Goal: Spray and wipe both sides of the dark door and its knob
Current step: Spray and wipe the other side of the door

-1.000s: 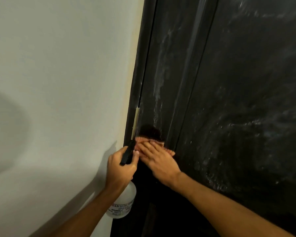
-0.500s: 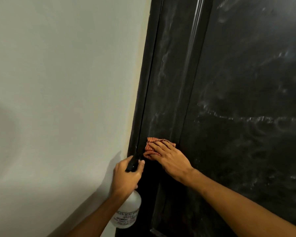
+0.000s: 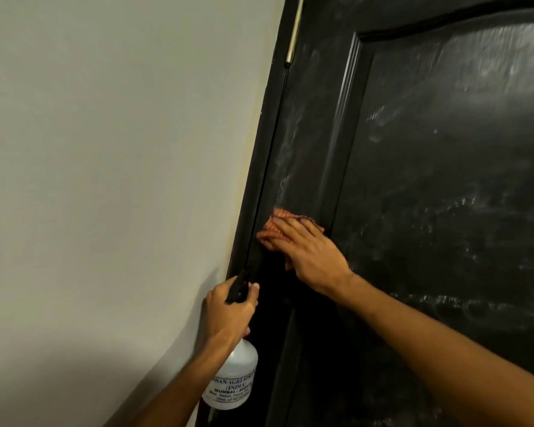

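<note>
The dark door [image 3: 444, 186] fills the right of the view, its panel streaked with wet spray marks. My right hand [image 3: 309, 254] presses an orange checked cloth [image 3: 273, 231] flat against the door's left stile, fingers straight. Lower left, my left hand [image 3: 228, 312] grips the black trigger head of a white spray bottle [image 3: 233, 380], which hangs below the hand beside the door frame. No knob is in view.
A pale wall [image 3: 121, 164] takes up the left half. The black door frame [image 3: 253, 186] runs along the wall's edge, with a brass hinge [image 3: 293, 35] near the top.
My right hand has slid the cloth upward along the door's left stile. The view has tilted up, bringing the upper hinge and the panel's top corner into sight. The bottle stays low.
</note>
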Demonstrator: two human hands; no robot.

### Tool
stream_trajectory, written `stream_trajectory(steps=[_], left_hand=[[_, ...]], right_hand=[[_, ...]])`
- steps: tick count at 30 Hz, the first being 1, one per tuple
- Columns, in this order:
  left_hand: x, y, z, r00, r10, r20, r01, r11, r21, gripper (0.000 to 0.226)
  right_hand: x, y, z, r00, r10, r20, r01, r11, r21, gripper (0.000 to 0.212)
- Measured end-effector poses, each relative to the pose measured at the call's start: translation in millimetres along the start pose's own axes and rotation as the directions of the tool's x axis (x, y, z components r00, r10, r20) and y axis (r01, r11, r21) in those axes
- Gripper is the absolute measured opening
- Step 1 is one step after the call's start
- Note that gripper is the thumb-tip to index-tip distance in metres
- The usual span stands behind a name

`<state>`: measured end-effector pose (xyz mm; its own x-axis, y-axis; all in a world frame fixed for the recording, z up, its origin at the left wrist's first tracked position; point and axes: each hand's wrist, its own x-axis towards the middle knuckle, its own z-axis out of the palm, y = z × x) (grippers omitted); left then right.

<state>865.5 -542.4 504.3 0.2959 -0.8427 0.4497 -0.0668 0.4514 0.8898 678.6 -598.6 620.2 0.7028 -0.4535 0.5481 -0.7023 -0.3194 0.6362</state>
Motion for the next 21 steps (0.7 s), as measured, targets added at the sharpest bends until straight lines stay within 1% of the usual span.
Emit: stream_trajectory(steps=[2, 3, 5, 7, 8, 9, 10, 13, 15, 16, 18, 19, 21], left_hand=[[5.6, 15.7, 8.6, 1.000, 0.021, 0.009, -0.021, 1.000, 0.010, 0.014], [14.6, 30.7, 13.6, 0.999, 0.041, 0.015, -0.041, 0.999, 0.000, 0.016], [29.1, 53.9, 20.0, 0.998, 0.067, 0.020, -0.066, 0.998, -0.013, 0.018], [46.4, 77.9, 26.0, 0.996, 0.076, 0.048, -0.076, 0.997, 0.017, 0.022], [53.8, 90.9, 29.7, 0.995, 0.083, 0.056, -0.084, 0.996, 0.009, 0.024], [61.7, 101.7, 34.2, 0.994, 0.094, 0.061, -0.094, 0.996, -0.007, 0.026], [68.2, 107.8, 36.6, 0.993, 0.099, 0.060, -0.099, 0.995, -0.007, 0.027], [82.4, 132.7, 43.8, 0.990, 0.124, 0.066, -0.121, 0.992, -0.041, 0.023], [88.2, 147.2, 43.6, 0.985, 0.159, 0.064, -0.156, 0.987, -0.048, 0.020], [90.0, 159.2, 44.6, 0.982, 0.184, 0.052, -0.182, 0.982, -0.041, 0.021], [99.0, 171.3, 38.7, 0.986, 0.165, 0.035, -0.165, 0.986, 0.009, 0.025], [104.5, 179.9, 37.6, 0.985, 0.170, 0.011, -0.170, 0.985, 0.022, 0.028], [117.1, 197.5, 35.5, 0.984, 0.175, -0.016, -0.174, 0.985, 0.015, 0.028]], right_hand=[[20.4, 22.1, -19.3, 0.996, 0.090, -0.019, -0.090, 0.996, -0.018, 0.067], [29.1, 30.2, -24.7, 0.995, 0.095, -0.022, -0.095, 0.995, -0.011, 0.067], [30.4, 29.4, -21.9, 0.999, 0.046, -0.007, -0.046, 0.998, -0.036, 0.068], [35.5, 37.6, -26.0, 0.998, -0.049, 0.042, 0.051, 0.997, -0.055, 0.067], [42.0, 49.7, -33.7, 0.996, -0.081, 0.032, 0.083, 0.994, -0.065, 0.067], [52.1, 66.1, -44.5, 0.997, -0.076, 0.006, 0.076, 0.993, -0.089, 0.068], [63.0, 79.7, -55.4, 0.998, -0.042, -0.043, 0.038, 0.995, -0.097, 0.068], [86.7, 114.3, -86.8, 0.979, 0.132, -0.157, -0.139, 0.990, -0.038, 0.069], [89.9, 118.0, -89.3, 0.976, 0.153, -0.154, -0.159, 0.987, -0.024, 0.070], [87.2, 120.5, -89.7, 0.980, 0.129, -0.152, -0.135, 0.990, -0.034, 0.069], [86.1, 120.1, -87.6, 0.995, 0.027, -0.092, -0.032, 0.998, -0.058, 0.066], [88.4, 128.3, -92.2, 0.996, -0.014, -0.083, 0.008, 0.998, -0.069, 0.064], [108.0, 151.6, -111.3, 0.994, -0.028, -0.109, 0.019, 0.996, -0.085, 0.063]])
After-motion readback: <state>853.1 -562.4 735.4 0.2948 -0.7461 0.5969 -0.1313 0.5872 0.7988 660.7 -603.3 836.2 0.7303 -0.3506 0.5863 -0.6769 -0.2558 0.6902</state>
